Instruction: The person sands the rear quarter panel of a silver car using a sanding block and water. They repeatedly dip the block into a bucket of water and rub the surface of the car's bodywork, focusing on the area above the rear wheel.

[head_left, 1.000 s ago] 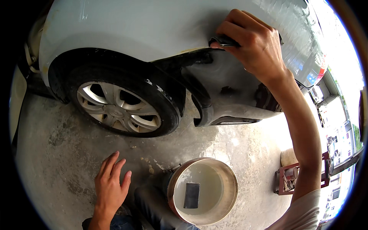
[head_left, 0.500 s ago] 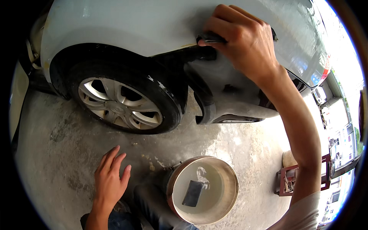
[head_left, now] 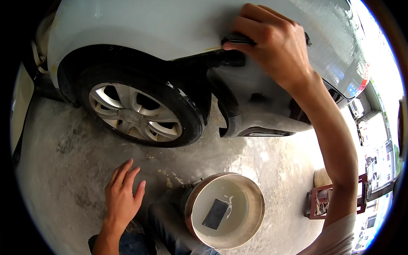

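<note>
My right hand (head_left: pixel 272 40) presses a dark flat sanding block (head_left: pixel 235 40) against the white car body panel (head_left: pixel 170 25), just above the dark bumper section (head_left: pixel 255 97). Most of the block is hidden under my fingers. My left hand (head_left: pixel 123 193) rests flat on the concrete floor (head_left: pixel 63 148), fingers spread, holding nothing. It lies below the car's front wheel (head_left: pixel 136 112). Between my arms stands a round bucket (head_left: pixel 250 204) of cloudy water with a dark rectangular piece (head_left: pixel 215 213) lying in it.
My knee in dark trousers (head_left: pixel 170 221) sits beside the bucket. A small red-framed rack (head_left: pixel 318 202) stands on the floor at the right. Buildings and a street show at the far right edge.
My right hand has slid the block leftward along the panel edge. The left hand shifted slightly on the floor, and the piece in the bucket's water drifted.
</note>
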The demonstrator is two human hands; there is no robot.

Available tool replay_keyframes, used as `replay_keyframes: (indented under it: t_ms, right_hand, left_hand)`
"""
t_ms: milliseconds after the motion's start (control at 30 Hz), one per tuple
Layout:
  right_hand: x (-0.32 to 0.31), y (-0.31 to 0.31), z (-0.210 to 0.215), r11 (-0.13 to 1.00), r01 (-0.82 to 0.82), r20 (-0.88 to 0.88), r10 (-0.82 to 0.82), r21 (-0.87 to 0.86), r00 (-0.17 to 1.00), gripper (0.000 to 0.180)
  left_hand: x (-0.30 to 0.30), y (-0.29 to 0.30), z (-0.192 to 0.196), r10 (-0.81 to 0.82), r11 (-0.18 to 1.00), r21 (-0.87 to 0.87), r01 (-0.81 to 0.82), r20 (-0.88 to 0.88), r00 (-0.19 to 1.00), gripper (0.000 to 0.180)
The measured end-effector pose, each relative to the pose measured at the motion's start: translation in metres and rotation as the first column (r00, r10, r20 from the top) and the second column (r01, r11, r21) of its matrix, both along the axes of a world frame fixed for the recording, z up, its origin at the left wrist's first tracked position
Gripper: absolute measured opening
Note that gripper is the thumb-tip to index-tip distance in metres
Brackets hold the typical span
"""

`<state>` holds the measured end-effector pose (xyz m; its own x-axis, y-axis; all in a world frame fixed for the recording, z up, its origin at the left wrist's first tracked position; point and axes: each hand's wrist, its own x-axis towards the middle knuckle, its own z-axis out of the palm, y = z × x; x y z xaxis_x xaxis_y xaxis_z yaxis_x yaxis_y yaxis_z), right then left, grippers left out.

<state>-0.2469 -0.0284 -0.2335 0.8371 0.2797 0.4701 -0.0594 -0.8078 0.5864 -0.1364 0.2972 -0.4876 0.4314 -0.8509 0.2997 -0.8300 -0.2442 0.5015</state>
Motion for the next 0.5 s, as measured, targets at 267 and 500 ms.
replay_keyframes:
  t_ms: [267,500]
  right_hand:
    - [0.01,0.002,-0.005,0.999,0.023,-0.034,-0.024,-0.042,0.999,0.019]
    - [0.005,0.008,-0.003,0.999,0.036,-0.051,-0.037,-0.015,0.998,0.022]
  left_hand:
    - [0.0,0.001,-0.003,0.01,1.0,0.007,-0.01,-0.001,1.0,0.035]
    - [0.002,0.006,-0.006,0.019,0.999,0.038,-0.019,0.021,1.0,0.036]
